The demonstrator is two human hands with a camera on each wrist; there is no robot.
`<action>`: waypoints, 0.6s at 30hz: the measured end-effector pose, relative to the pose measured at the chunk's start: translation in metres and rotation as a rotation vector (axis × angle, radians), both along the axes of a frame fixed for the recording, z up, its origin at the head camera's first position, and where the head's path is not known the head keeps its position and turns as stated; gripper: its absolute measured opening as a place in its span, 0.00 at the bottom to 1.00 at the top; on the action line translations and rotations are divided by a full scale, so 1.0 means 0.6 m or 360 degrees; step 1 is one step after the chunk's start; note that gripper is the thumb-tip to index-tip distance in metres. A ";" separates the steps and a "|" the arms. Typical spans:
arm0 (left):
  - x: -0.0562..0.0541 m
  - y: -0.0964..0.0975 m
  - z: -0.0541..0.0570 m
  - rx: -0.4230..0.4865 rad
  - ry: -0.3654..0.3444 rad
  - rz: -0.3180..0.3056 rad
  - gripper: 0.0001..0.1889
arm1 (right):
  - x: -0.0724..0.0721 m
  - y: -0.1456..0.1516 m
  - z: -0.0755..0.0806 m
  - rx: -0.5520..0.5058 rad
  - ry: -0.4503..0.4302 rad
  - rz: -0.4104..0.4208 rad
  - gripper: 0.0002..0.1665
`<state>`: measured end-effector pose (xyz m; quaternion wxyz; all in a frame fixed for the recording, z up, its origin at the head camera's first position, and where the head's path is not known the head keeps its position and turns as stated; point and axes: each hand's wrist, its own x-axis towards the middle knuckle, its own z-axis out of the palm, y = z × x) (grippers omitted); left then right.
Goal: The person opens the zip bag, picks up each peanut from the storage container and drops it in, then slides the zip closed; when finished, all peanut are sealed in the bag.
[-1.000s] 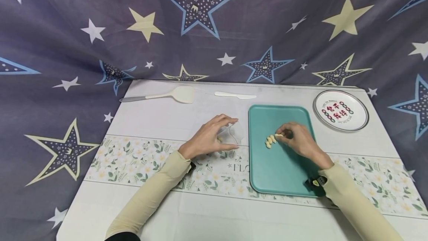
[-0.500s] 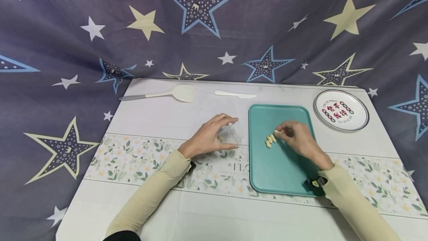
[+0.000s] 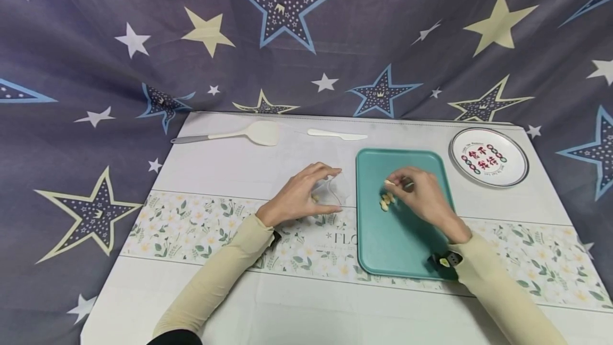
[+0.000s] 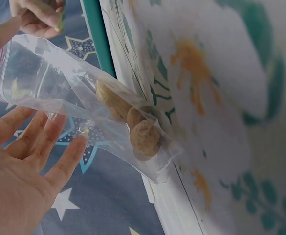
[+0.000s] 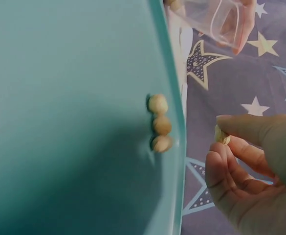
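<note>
In the left wrist view, a clear zip bag (image 4: pixel 45 73) holds several peanuts (image 4: pixel 145 138) in their shells near its bottom. My left hand (image 3: pixel 299 196) holds the bag at its mouth, thumb on one side and fingers on the other, keeping the mouth spread. Over the teal tray (image 3: pixel 404 249), my right hand (image 3: pixel 423 196) pinches one peanut (image 5: pixel 222 135) between thumb and fingertips. Three more peanuts (image 5: pixel 161 125) lie in a row on the tray, below that hand, as the right wrist view shows.
A spatula (image 3: pixel 261 133) with a grey handle and a white knife (image 3: pixel 337 135) lie along the table's back edge. Right of the tray stands a white plate (image 3: pixel 488 157) with red lettering. Behind the table hangs a star-patterned cloth (image 3: pixel 297 79).
My right hand has lifted a peanut off the tray's row and moved slightly up and left with it. The left hand and the bag have stayed in place.
</note>
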<state>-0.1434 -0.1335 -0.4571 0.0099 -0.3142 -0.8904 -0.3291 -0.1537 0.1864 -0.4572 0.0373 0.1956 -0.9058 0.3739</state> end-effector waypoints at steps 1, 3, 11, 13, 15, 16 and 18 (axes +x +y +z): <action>0.000 0.000 0.000 0.0001 0.0000 -0.0001 0.45 | 0.000 -0.004 0.002 -0.0008 0.0009 0.0002 0.07; 0.000 0.000 0.000 0.0004 0.0002 -0.0003 0.45 | 0.002 -0.011 0.006 -0.0029 0.0015 0.0010 0.07; 0.000 0.000 0.000 0.0006 -0.0003 -0.0011 0.45 | 0.009 -0.047 0.020 -0.0116 -0.0009 0.0072 0.08; 0.001 0.000 0.001 0.0008 0.0001 -0.0012 0.45 | 0.010 -0.055 0.022 -0.0142 -0.0024 0.0097 0.09; 0.000 0.001 0.001 0.0008 0.0006 -0.0013 0.45 | 0.012 -0.062 0.025 -0.0153 -0.0038 0.0118 0.09; 0.000 0.001 0.001 0.0007 0.0005 -0.0012 0.45 | 0.012 -0.066 0.027 -0.0154 -0.0040 0.0125 0.09; 0.000 0.001 0.001 0.0004 0.0004 -0.0016 0.45 | 0.013 -0.073 0.029 -0.0168 -0.0045 0.0149 0.10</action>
